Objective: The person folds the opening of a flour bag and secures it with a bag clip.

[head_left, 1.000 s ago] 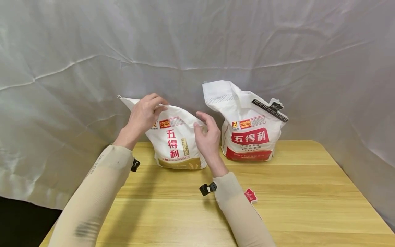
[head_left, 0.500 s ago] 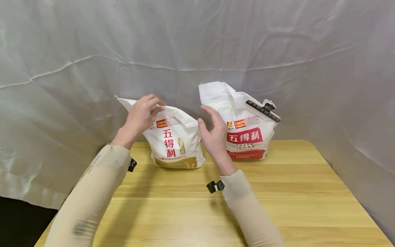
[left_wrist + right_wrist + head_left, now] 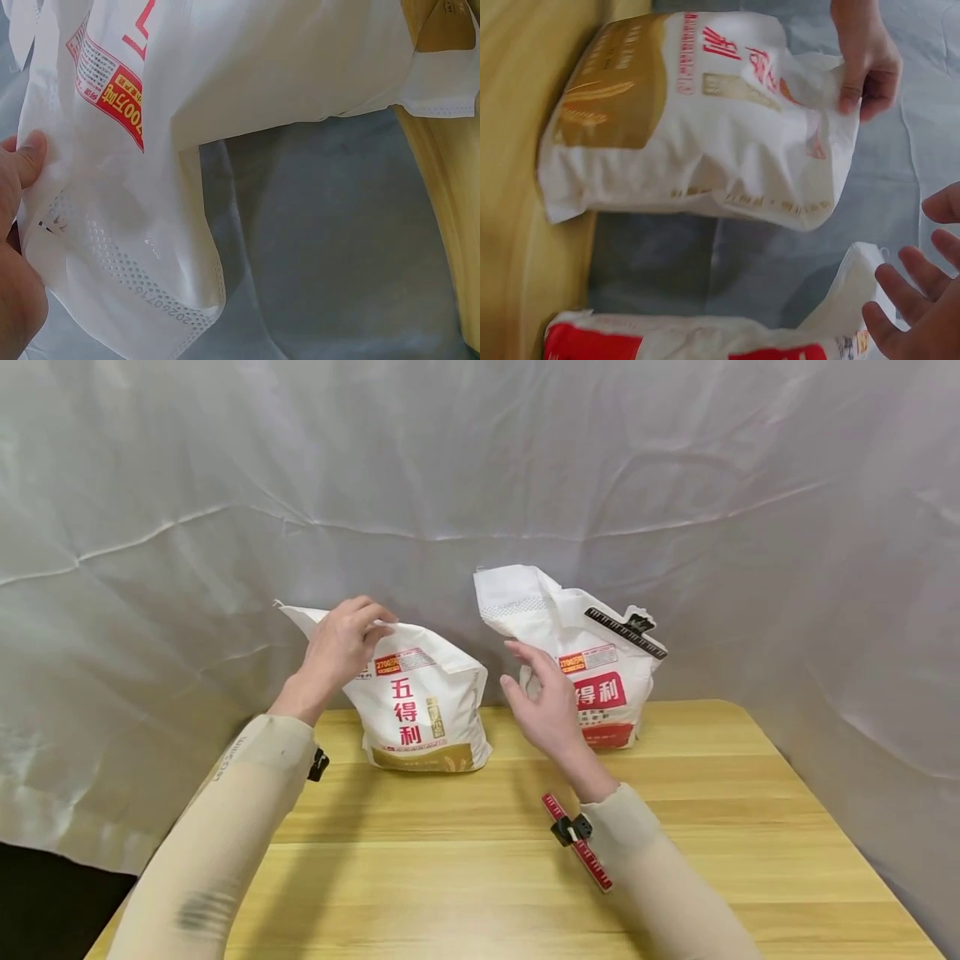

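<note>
A white flour bag (image 3: 420, 693) with red lettering and a gold lower band stands on the table at left, its top folded over. My left hand (image 3: 345, 639) pinches that folded top edge, thumb in front; the left wrist view shows the thumb (image 3: 31, 154) against the white bag (image 3: 112, 195). My right hand (image 3: 549, 702) is off this bag, its fingers (image 3: 907, 300) spread and holding nothing. In the head view it overlaps a second flour bag (image 3: 600, 718) with red printing, whose fold carries a black bag clip (image 3: 626, 633).
A red bag clip (image 3: 594, 864) lies on the wooden table (image 3: 420, 877), partly covered in the head view by the right wrist camera (image 3: 572, 831) and sleeve. Grey cloth (image 3: 420, 460) hangs close behind both bags.
My right hand has left the right edge of the gold-banded bag's fold and moved rightward, in front of the second bag. My left hand keeps its grip. More of the red clip shows now.
</note>
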Demonstrator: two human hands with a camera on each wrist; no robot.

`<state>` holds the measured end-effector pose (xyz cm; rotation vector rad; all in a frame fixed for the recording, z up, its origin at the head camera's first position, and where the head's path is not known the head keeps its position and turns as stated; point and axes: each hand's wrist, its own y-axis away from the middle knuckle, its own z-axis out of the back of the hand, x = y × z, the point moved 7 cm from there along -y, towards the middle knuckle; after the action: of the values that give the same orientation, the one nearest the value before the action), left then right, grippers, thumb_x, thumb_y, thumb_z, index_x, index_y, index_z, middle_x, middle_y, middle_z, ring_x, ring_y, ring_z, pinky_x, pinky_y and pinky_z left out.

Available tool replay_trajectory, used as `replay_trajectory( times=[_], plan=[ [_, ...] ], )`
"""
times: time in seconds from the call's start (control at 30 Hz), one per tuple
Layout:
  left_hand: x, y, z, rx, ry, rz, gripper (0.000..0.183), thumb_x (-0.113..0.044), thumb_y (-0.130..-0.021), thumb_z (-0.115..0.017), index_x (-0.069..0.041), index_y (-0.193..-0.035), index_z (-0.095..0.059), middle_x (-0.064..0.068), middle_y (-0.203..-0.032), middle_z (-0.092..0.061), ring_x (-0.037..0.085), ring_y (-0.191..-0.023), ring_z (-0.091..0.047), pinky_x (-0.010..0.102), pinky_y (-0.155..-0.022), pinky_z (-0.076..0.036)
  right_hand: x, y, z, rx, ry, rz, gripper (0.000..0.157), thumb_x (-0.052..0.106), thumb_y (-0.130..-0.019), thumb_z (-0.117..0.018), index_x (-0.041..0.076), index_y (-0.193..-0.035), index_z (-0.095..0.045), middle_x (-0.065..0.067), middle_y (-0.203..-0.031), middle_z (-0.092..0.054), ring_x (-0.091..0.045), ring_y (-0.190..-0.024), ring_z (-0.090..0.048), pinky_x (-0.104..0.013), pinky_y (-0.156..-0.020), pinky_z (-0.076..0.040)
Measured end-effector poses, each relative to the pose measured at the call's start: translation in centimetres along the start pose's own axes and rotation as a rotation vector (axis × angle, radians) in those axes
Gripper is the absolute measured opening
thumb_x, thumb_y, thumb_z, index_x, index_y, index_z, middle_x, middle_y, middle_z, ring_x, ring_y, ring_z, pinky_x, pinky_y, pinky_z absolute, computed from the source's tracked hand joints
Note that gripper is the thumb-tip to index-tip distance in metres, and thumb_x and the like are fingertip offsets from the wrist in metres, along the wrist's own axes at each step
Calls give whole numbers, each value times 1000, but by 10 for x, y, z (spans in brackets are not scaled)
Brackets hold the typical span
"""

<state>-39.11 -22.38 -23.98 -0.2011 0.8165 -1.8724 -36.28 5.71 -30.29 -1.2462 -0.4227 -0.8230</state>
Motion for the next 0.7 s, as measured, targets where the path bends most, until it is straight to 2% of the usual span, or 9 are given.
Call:
replay_trajectory(
  times=[0.23, 0.47, 0.7],
  plan=[
    [1, 1, 0, -7, -3, -10, 11, -7, -97, -73, -8, -108, -76, 8, -107, -71, 32, -103, -64, 49, -84, -55, -16, 16, 14, 128, 12, -60, 46, 7, -94, -71, 11, -140, -64, -10, -138, -66, -29, -124, -62, -53, -106, -48],
    [2, 1, -2, 13, -5, 13, 12, -6, -97, -72, -7, -108, -76, 9, -110, -71, 33, -106, -64, 50, -88, -55, -28, 31, 26, 267, 93, -65, 50, 4, -93, -70, 6, -142, -61, -11, -144, -62, -33, -127, -62, -53, -108, -49],
    [1, 1, -2, 15, 1, 11, 12, -4, -97, -72, -7, -108, -75, 9, -110, -70, 33, -107, -62, 50, -91, -54, -39, 48, 35, 381, 149, -62, 52, 3, -93, -73, 4, -143, -59, -15, -143, -62, -34, -124, -63, -54, -104, -52]
  ],
)
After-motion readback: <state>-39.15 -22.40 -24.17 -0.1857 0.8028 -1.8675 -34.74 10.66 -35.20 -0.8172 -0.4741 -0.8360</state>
